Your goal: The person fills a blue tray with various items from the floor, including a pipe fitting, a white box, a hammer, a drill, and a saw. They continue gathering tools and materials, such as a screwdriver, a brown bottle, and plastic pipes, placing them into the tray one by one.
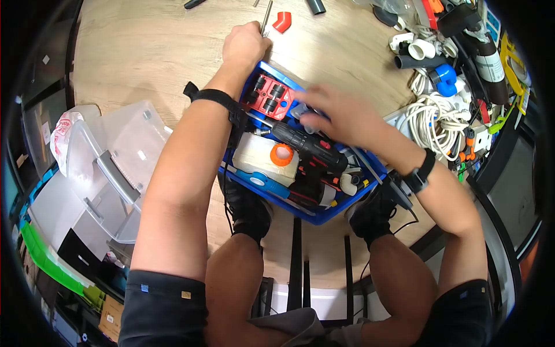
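A blue plastic bin (315, 218) sits between my feet, filled with tools. My left hand (245, 45) is closed around a thin metal rod (266, 17) just beyond the bin's far corner. My right hand (335, 113), blurred by motion, hovers over the bin's right side, thumb and fingers apart and apparently holding nothing. Beneath and beside it lie a black cordless drill (309, 144), a red block with black rollers (269, 94), an orange ring (281, 154) on a whitish box (254, 151), and a blue-handled tool (263, 183). Some contents under the right hand are hidden.
Beyond the left hand lie a red pipe elbow (282, 22) and a dark tube piece (316, 6). At right are coiled white cable (436, 124), a blue fitting (445, 79) and a dark bottle (490, 66). Clear plastic containers (110, 168) stand at left.
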Demonstrator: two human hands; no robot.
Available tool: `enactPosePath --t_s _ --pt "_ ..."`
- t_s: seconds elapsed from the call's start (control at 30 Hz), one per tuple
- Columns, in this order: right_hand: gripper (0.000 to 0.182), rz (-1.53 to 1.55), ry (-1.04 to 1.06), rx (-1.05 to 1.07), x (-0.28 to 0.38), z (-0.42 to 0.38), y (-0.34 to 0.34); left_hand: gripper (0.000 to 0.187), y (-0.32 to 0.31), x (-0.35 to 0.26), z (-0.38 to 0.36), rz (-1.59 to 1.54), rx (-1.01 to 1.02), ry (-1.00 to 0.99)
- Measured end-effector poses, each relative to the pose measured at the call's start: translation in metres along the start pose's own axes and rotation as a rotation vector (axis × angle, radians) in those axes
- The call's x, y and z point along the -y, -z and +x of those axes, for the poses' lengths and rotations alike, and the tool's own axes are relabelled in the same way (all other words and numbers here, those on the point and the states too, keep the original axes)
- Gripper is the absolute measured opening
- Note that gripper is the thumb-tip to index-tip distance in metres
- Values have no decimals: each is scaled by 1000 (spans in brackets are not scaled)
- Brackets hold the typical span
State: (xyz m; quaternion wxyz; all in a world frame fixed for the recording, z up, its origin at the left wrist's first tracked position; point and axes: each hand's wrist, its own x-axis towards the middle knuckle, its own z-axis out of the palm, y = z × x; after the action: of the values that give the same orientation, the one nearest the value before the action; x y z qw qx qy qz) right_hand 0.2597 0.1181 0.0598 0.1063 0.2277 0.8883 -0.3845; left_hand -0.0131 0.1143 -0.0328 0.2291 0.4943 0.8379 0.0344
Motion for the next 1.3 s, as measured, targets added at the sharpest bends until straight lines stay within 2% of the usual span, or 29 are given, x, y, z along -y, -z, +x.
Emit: enactPosePath --t_s 0.03,0.07,0.1,0.13,0.17,0.23,0.27,0.3,0.33,0.37,0.43,0.5,0.57,0.63,0.7,0.77,0.83,0.97,1.0,1.07,1.17,1.23,1.3 --pt "51 16 -38 -103 -7 17 -1 37 4 -3 1 1 -8 5" --pt "51 13 -30 -103 -14 34 1 37 8 -6 2 42 40 7" --pt "54 -98 -51 -211 -21 52 4 37 9 -8 3 81 90 9" --pt "57 -211 -71 -323 -30 69 9 37 4 -7 6 107 54 -2" --pt "57 -217 -66 -328 -45 89 13 37 5 -9 5 107 44 -2" --pt "65 -552 -4 -584 -63 121 22 36 9 -13 0 120 31 12" --pt "65 -559 0 -591 -65 128 28 35 11 -13 0 114 50 17" --pt "69 -513 -150 -431 -56 135 40 35 10 -11 -2 112 43 18" --pt "74 -460 -299 -266 -50 140 47 34 8 -10 -6 75 -46 -16" --pt "74 -462 -297 -264 -49 143 43 33 6 -8 -8 39 -133 -50" --pt "68 -604 -214 -347 -52 148 21 31 3 -3 -5 32 -122 -69" --pt "70 -599 -139 -410 -69 156 6 29 3 2 -1 32 -28 -90" --pt "59 -410 -77 -370 -76 167 -1 28 4 6 -1 50 -4 -77" --pt "55 -417 -46 -354 -66 159 6 29 7 7 -1 39 17 -46" --pt "48 -333 -114 -357 -60 149 10 33 12 5 -2 35 90 34" --pt "44 -273 -35 -410 -37 120 28 35 11 8 -1 32 90 65" --pt "43 18 318 -274 -16 85 42 33 11 14 -1 -76 141 102" --pt "43 160 536 62 -2 7 27 33 8 24 -3 -175 201 132" --pt "43 157 537 62 -2 -9 25 33 9 26 -4 -211 189 140" --pt "45 53 324 349 -7 -30 25 32 16 28 -3 -249 167 145" --pt "47 55 277 363 -19 -32 23 29 29 26 -9 -259 88 154" --pt "44 111 283 343 -18 -24 23 27 38 25 -12 -471 3 160" --pt "42 34 215 394 -17 -20 14 26 49 20 -14 -534 -37 144"
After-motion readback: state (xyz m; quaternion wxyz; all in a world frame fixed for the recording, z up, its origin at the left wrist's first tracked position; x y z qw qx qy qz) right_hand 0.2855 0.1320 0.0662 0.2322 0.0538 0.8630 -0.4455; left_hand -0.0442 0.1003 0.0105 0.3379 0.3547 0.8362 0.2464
